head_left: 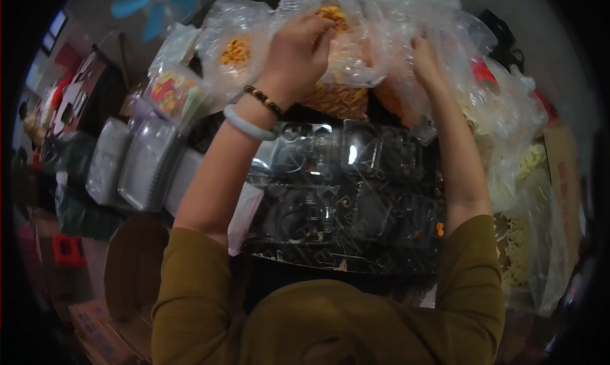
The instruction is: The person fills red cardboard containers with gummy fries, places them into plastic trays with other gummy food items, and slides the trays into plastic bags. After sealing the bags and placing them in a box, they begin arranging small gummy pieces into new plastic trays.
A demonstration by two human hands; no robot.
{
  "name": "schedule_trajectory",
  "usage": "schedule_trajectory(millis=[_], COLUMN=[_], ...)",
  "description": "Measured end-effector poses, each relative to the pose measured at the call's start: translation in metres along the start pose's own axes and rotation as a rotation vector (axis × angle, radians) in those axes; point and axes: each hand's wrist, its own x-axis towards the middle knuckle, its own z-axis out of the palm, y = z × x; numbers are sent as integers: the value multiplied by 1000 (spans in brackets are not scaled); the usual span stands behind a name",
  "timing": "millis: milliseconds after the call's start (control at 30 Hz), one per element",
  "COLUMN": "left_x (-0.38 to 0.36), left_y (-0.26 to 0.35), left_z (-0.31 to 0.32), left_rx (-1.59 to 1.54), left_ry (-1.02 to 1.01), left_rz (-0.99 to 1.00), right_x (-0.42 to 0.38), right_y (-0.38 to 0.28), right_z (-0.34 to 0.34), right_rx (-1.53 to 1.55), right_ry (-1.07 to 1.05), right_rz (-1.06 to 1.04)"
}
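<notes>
My left hand, with a beaded bracelet and a pale bangle on the wrist, is over an open clear plastic bag of orange-yellow snack pieces. Its thumb and fingers are pinched together; what they hold is hidden. At the right, the curled fingers of my right hand are at a clear plastic bag with orange contents, and appear to grip its film. Below both hands, clear plastic trays with moulded compartments stand on a dark patterned surface.
Another bag of orange bits stands at the back left. Stacked clear trays are on the left. Bags of pale curly noodle-like food and a cardboard box line the right. A blue fan stands behind.
</notes>
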Motion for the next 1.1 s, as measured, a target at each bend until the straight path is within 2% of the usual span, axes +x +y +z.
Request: schedule_trajectory(millis=[67, 133, 200, 233, 300, 367, 433, 500, 567, 633, 667, 733, 800, 867, 967, 1033, 1100], left_x=[19, 26, 31, 33, 40, 46, 50, 52, 48, 47, 48, 47, 43, 33, 24, 28, 30], left_y=[27, 50, 62, 68, 87, 110, 125, 145, 147, 155, 150, 131, 93, 31, -47, -70, -84], left_z=[19, 45, 76, 89, 117, 152, 194, 231, 280, 278, 278, 234, 189, 145, 103, 98, 99], left_rx=[-138, -278, -366, -397, -400, -459, -492, -524, -462, -398, -390, -296, -156, 159, 605, 690, 759], left_ry=[-12, -43, -85, -107, -227, -284, -346, -492, -494, -206, 18, 283, 372, 222, -432, -704, -742], left_rz=[14, 10, 10, 10, 34, 74, 216, 243, 343, 301, 302, 180, 30, -199, -581, -659, -645], right_x=[-44, -86, -125, -144, -188, -231, -266, -297, -323, -344, -357, -377, -392, -398, -397, -394, -390], right_y=[-47, -78, -81, -75, -62, -57, -51, -42, -37, -40, -31, -31, -31, -33, -34, -37, -37], right_z=[5, -7, -27, -35, -47, -59, -72, -82, -90, -102, -109, -119, -127, -131, -126, -119, -111], right_rx=[11, 931, 1533, 1765, 2000, 2054, 2104, 2083, 2023, 1974, 1999, 2030, 2037, 2030, 2009, 2001, 2006], right_ry=[96, 83, -129, -232, -342, -292, -218, -134, -34, 14, 20, 111, 164, 216, 240, 216, 121], right_rz=[61, 318, 430, 435, 383, 407, 484, 543, 601, 637, 630, 637, 653, 681, 737, 771, 770])
